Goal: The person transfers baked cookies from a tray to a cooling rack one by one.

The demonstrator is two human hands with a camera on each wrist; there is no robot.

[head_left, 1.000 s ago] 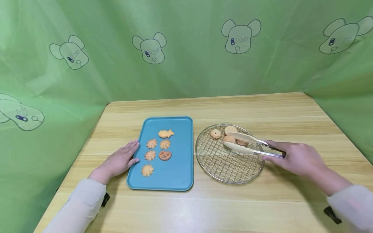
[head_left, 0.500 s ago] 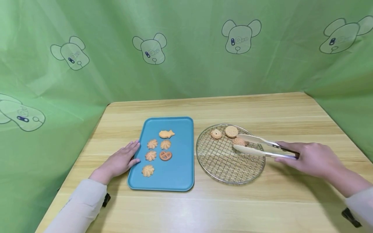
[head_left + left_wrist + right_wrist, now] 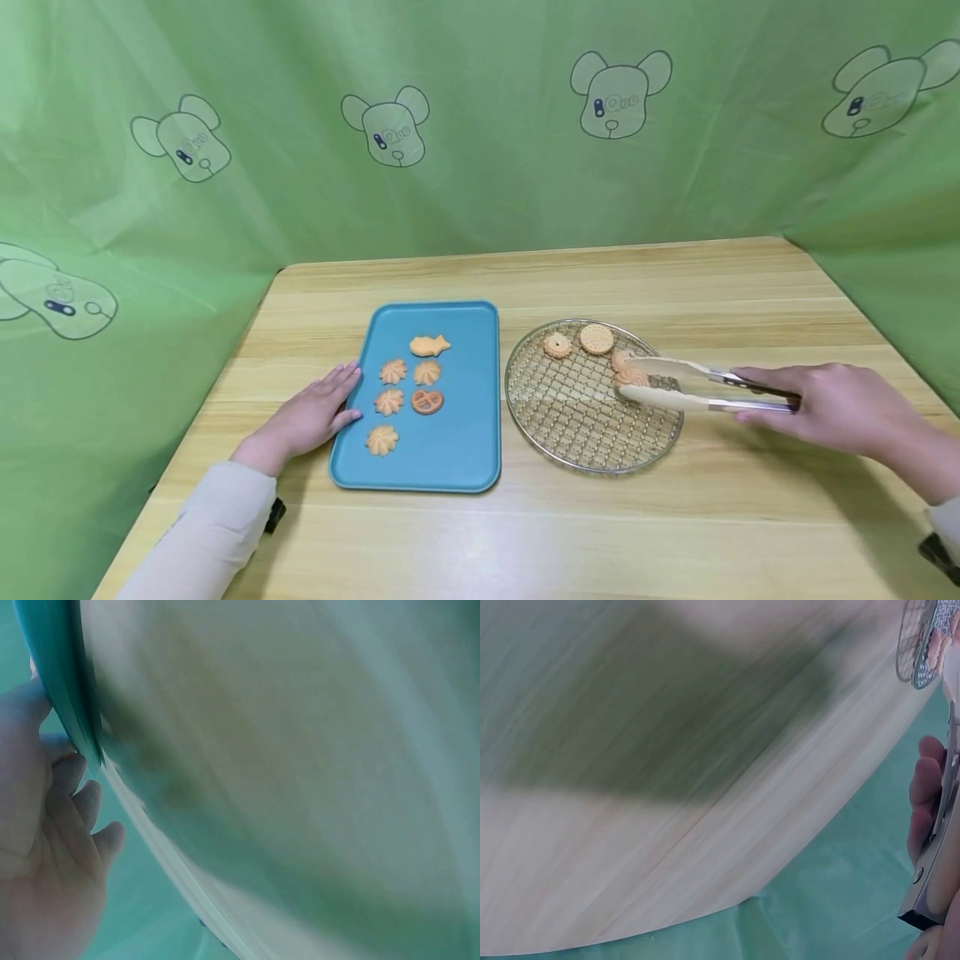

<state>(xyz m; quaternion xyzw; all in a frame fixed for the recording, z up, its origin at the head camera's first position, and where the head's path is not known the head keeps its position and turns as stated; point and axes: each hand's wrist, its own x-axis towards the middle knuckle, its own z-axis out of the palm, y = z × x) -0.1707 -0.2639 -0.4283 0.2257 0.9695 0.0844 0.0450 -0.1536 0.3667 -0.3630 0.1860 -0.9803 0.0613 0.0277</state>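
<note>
So, what matters here is the line from the right hand (image 3: 836, 408) to the swirl cookie (image 3: 632, 377). That cookie sits on the round wire rack (image 3: 611, 472), over on the half nearer the rack's right edge and a little toward its far edge. Right hand's off past the rack's right rim, out toward the right edge of the tabletop (image 3: 600, 542), gripping the tongs (image 3: 671, 398) by the handles. The tongs lie nearly sideways, roughly parallel to the tabletop's near edge, tips pointing left, so the cookie's straight off the end of them. Looks like it's between the tips; can't tell if both actually touch it. It's round, so no long axis to worry about, imo. A second swirl cookie (image 3: 622, 360) is right beside it on the far side, partly hidden by the upper arm of the tongs, so I'd call that the tight spot.

Left hand (image 3: 307, 412) is well away: fingers out straight, resting at the left edge of the blue tray (image 3: 457, 433), no cookie in it. The tray's long axis runs near edge to far edge, and it lies left of the rack, between the left hand and the swirl cookies.
</note>
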